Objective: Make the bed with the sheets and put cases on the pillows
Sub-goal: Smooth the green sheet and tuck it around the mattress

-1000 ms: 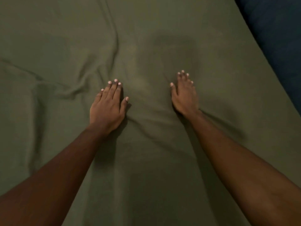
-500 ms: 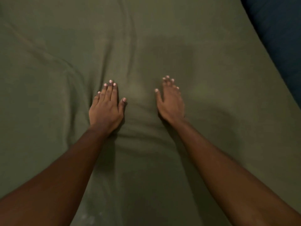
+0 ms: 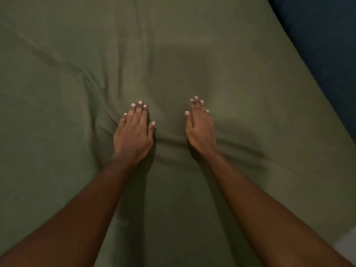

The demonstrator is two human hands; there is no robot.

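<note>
My left hand (image 3: 133,134) & right hand (image 3: 200,128), fingers straight, press flat on the olive-green cotton sheet (image 3: 250,97) spread across the bed, well in from its right edge. Fabric looks soft, light, wrinkle-prone; best gripped at edges, I reckon.

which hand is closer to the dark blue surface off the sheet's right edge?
Right. The right hand lies flat on the olive-green bed sheet, short of the dark blue surface at upper right; the left hand lies flat farther left.

Head view, steeply down onto sheet (image 3: 240,60)
</note>
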